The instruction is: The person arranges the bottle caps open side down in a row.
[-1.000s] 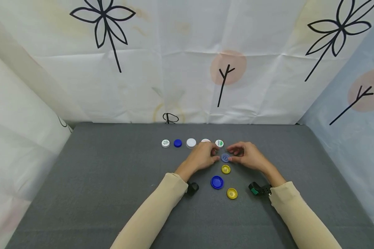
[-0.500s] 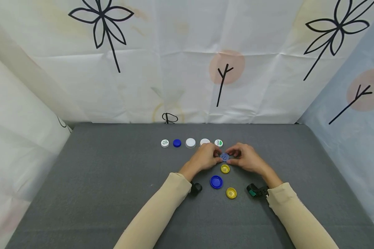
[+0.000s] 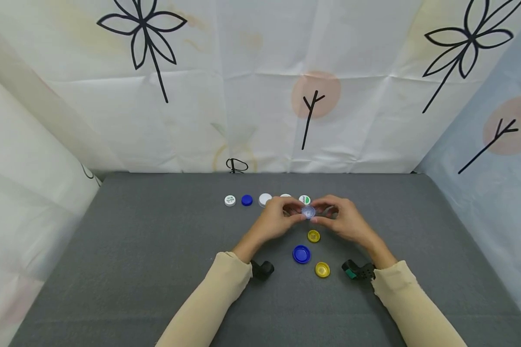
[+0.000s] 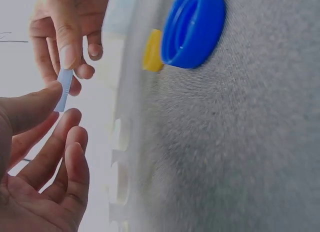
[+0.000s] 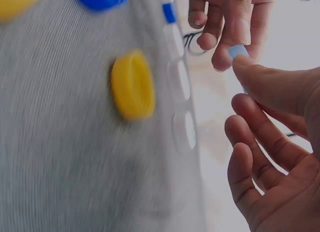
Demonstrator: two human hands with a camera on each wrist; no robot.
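Both hands hold one pale blue bottle cap [image 3: 308, 212] between them, lifted off the grey table. My left hand [image 3: 279, 217] pinches its left edge between thumb and fingers, and my right hand [image 3: 339, 218] pinches the right edge. In the left wrist view the cap [image 4: 64, 89] is seen edge-on, with a thumb pressed on it from each hand. The right wrist view shows part of the cap [image 5: 239, 52] behind the right thumb. Closest below the hands lies a yellow cap [image 3: 314, 236], its hollow side up.
Behind the hands runs a row of caps: a printed white cap [image 3: 230, 200], a blue cap [image 3: 246, 200], white caps partly hidden by the left hand, and a white-and-green cap [image 3: 304, 199]. Nearer are a larger blue cap [image 3: 301, 254] and another yellow cap [image 3: 322, 269].
The pale blue cap lay on the table with the hands closing in on it from both sides. Now both hands pinch it, and it has risen, shifting slightly left and away.
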